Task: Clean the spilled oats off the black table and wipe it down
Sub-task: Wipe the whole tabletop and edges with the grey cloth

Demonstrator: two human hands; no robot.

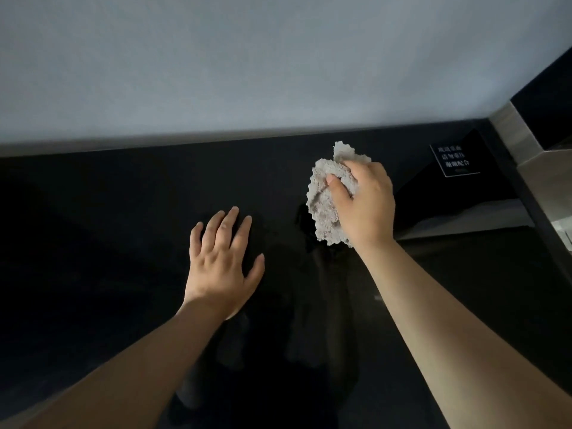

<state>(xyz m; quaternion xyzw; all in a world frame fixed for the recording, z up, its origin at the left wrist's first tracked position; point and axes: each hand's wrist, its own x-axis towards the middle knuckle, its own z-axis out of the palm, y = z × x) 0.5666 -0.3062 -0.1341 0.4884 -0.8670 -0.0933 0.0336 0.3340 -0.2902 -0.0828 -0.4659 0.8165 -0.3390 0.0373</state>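
Black surface [93,230] shows no oats that I can make out. Right hand [366,205] grips a bunched grey cloth [325,209] toward its far right. Left hand [223,264] lies palm down, fingers spread, holding nothing. Advise flattening the cloth and wiping in overlapping passes.

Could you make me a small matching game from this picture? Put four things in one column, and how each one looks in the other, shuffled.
Things:
1. left hand
2. right hand
3. cloth
4. sign

States:
A. black with white writing, far right
B. crumpled, pale grey
C. fingers straight and spread
D. fingers curled round the cloth

Pairs: 1-C, 2-D, 3-B, 4-A
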